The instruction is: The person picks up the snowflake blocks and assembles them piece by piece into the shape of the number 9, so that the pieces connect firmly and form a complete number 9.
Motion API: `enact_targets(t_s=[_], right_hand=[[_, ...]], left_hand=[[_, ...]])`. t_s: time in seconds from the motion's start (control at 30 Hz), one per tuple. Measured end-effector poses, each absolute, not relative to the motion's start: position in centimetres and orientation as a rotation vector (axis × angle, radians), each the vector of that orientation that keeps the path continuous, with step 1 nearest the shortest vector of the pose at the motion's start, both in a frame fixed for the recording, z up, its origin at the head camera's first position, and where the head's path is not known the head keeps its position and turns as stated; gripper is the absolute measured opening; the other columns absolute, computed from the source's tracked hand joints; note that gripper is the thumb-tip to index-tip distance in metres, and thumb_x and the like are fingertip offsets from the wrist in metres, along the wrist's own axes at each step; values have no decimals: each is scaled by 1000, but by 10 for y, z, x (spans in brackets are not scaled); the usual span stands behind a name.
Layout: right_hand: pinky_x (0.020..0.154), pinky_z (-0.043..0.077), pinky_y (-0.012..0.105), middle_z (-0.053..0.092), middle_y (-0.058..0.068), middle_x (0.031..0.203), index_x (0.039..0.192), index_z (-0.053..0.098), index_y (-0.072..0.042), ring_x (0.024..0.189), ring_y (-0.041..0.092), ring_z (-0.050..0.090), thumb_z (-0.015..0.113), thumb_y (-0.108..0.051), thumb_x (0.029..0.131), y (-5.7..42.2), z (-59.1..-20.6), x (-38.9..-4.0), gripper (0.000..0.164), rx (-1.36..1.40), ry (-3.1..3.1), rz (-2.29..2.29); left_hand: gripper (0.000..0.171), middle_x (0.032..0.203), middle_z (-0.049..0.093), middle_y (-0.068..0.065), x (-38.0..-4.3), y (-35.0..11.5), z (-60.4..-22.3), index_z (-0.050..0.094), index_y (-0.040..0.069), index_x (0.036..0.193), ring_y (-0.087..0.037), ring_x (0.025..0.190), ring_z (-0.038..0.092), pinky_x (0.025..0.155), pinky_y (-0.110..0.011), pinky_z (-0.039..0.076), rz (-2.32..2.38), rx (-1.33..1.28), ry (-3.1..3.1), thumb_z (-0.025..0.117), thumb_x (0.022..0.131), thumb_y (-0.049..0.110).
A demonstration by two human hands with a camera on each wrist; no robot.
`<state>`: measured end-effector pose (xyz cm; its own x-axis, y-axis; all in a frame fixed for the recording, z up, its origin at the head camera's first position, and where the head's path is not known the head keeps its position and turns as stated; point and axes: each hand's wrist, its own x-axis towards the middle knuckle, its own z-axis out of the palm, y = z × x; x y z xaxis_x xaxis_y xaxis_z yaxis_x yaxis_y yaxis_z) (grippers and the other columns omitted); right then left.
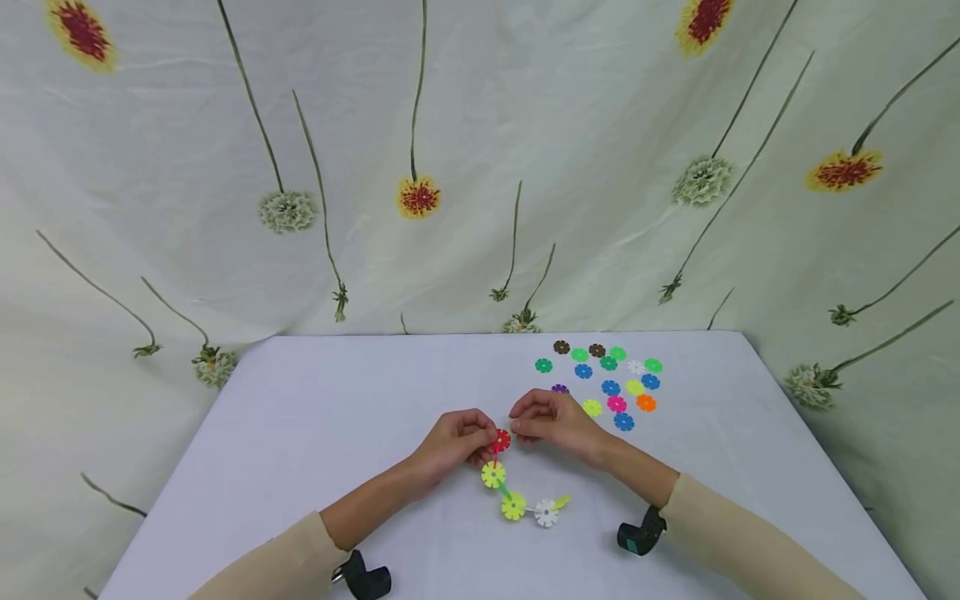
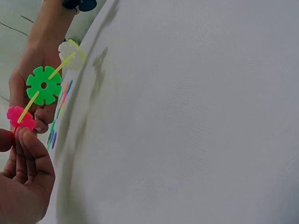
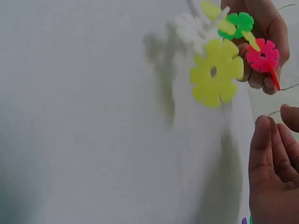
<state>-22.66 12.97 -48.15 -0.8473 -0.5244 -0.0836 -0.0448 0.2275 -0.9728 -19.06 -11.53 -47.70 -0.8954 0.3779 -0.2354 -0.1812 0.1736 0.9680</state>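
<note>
A chain of slotted plastic flower discs hangs from my left hand [image 1: 455,442], which pinches the red disc [image 1: 501,440] at its top end between thumb and fingers. Below the red one come a pink disc [image 3: 262,55], a yellow disc [image 1: 492,475], a green disc [image 2: 44,85], another yellow disc [image 1: 513,506], a white disc [image 1: 546,512] and a last yellow disc [image 3: 217,73]. Just right of the red disc is my right hand [image 1: 551,423]. Its fingers are loosely bent with a gap to the thumb [image 3: 290,116], and nothing is between them.
Several loose discs lie at the table's back right, among them a brown disc [image 1: 562,347], an orange disc [image 1: 647,403] and a blue disc [image 1: 624,422]. A flower-printed cloth [image 1: 465,267] hangs behind the white table [image 1: 360,383]. Black wrist cameras [image 1: 641,533] sit under both forearms.
</note>
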Motion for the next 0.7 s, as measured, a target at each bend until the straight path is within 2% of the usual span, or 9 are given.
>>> enact_targets(t_s=[0.07, 0.13, 0.23, 0.37, 0.5, 0.57, 0.7], right_hand=[[82, 62, 24, 76, 17, 107, 121, 69, -5, 90, 24, 73, 74, -22, 102, 136, -482, -231, 26, -538, 2235, -1605], [80, 58, 22, 75, 12, 106, 118, 71, -10, 91, 22, 69, 76, -26, 101, 143, -483, -237, 24, -533, 2383, -1532], [81, 54, 27, 74, 4, 103, 114, 72, -15, 93, 19, 64, 78, -26, 99, 155, -483, -249, 20, -539, 2629, -1371], [94, 53, 40, 72, 4, 106, 112, 73, -13, 101, 21, 62, 79, -21, 97, 170, -484, -264, 18, -543, 2932, -1089], [108, 49, 52, 71, 9, 112, 115, 74, -9, 108, 27, 62, 79, -24, 96, 179, -487, -275, 25, -485, 3049, -902], [110, 48, 54, 71, 10, 112, 116, 74, -8, 109, 28, 62, 80, -25, 96, 182, -488, -278, 27, -466, 3038, -888], [105, 49, 51, 72, 9, 110, 113, 75, -9, 108, 27, 61, 80, -29, 96, 182, -491, -281, 27, -438, 2990, -934]], left_hand=[[21, 87, 72, -1, -190, -116, -477, 67, -3, 114, -11, 75, 65, 74, -21, 59, 1754, 175, 2055, 65, 104, 16], [21, 88, 72, -1, -190, -118, -478, 67, -2, 113, -12, 76, 66, 74, -21, 59, 1745, 158, 2067, 65, 104, 17], [20, 88, 71, -2, -190, -120, -479, 67, -1, 113, -13, 77, 66, 75, -22, 59, 1734, 154, 2077, 64, 104, 17], [19, 86, 70, -1, -190, -122, -481, 67, -1, 111, -13, 76, 65, 74, -22, 58, 1740, 150, 2062, 64, 103, 16], [20, 84, 70, 0, -189, -122, -481, 67, -2, 112, -12, 74, 64, 73, -22, 59, 1753, 142, 2041, 63, 103, 15], [20, 84, 70, 0, -189, -122, -481, 67, -2, 112, -12, 74, 64, 73, -22, 59, 1755, 140, 2038, 63, 104, 15], [21, 84, 69, 0, -188, -122, -480, 66, -2, 113, -12, 75, 64, 73, -21, 58, 1751, 138, 2041, 63, 104, 16]])
